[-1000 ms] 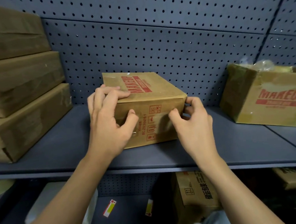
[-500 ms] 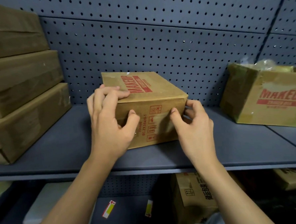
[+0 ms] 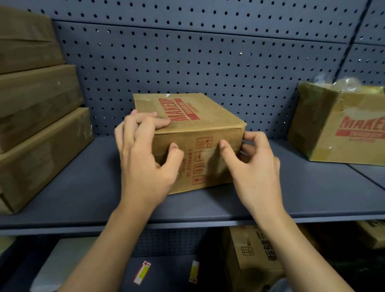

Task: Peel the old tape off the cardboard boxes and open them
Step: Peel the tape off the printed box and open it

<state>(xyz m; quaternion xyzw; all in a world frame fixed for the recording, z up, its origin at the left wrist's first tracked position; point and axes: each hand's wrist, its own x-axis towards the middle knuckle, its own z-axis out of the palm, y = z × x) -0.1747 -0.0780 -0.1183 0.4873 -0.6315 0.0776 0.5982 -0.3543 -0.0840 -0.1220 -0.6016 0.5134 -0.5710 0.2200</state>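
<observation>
The left hand (image 3: 147,162) and right hand (image 3: 254,167) both grip the MAKEUP box (image 3: 210,120) near the shelf (image 3: 77,198) front; a hard peeling tug could drag it off the edge or tear the cardboard. The box lies at twelve o'clock from the wrists, with the left fingers (image 3: 149,123) over its top and the right fingers (image 3: 255,137) round its three-o'clock corner.

Dim even light from above, soft shadows, sharp centre, wide-angle bending at edges
</observation>
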